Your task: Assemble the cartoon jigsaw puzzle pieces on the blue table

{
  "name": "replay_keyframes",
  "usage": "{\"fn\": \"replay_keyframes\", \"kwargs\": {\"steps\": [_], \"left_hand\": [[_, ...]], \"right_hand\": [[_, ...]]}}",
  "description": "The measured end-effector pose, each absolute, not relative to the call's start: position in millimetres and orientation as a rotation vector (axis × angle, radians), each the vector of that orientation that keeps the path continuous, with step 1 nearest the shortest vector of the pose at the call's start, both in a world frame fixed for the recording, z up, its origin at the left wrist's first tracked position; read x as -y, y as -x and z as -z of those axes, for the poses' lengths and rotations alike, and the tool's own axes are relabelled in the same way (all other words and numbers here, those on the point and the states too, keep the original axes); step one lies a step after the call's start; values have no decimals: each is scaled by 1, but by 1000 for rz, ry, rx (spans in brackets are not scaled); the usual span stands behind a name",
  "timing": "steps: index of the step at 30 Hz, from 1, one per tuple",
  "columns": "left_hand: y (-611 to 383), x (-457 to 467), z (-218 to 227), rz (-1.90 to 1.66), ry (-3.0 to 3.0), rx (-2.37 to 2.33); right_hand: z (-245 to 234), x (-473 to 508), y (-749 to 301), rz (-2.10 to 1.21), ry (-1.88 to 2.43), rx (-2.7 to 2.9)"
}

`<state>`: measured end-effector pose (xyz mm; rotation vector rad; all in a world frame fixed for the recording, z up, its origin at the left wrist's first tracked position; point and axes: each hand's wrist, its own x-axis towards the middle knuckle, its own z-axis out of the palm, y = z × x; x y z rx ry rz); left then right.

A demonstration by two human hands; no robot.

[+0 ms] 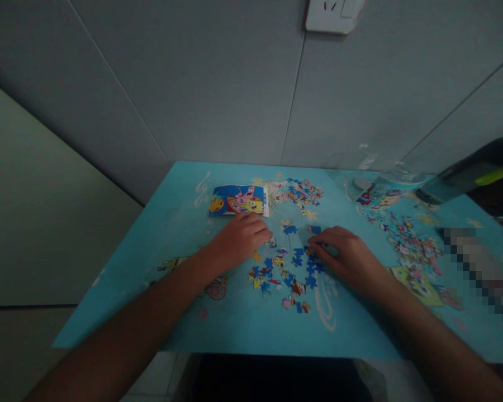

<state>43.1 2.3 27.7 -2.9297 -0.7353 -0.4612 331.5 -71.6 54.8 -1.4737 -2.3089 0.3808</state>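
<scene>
The right hand (342,254) is hovering low over the surface (126,304), its thumb and index finger drawing almost together at the tips; whether they are pinching a piece I cannot tell. The blue puzzle pieces (314,267) are lying just left of and nearer than those fingertips, forming a cluster whose long axis is running near to far. This right hand is sitting much closer to them than the left. A single blue piece (314,229) is lying just beyond the same fingertips, its longer side running left to right.

The left hand (241,240) is resting to the left, fingers loosely curling and pointing right, toward the far edge of the mixed pieces (276,273) in the middle; its grip is staying hidden, so I cannot tell what it is holding. The picture packet (237,200) is lying just beyond it, and another pile of pieces (414,240) is spreading well to the right.
</scene>
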Motion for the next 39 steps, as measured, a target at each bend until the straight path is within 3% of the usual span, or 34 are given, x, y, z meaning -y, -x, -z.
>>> {"fn": "replay_keyframes", "kwargs": {"steps": [19,39], "left_hand": [[-42,-4,-24,503,2922,708],[-41,-5,-25,497,2915,680]], "right_hand": [[-49,67,-343,-374,1678,2211],[-56,68,-348,-756,1675,2178]]}}
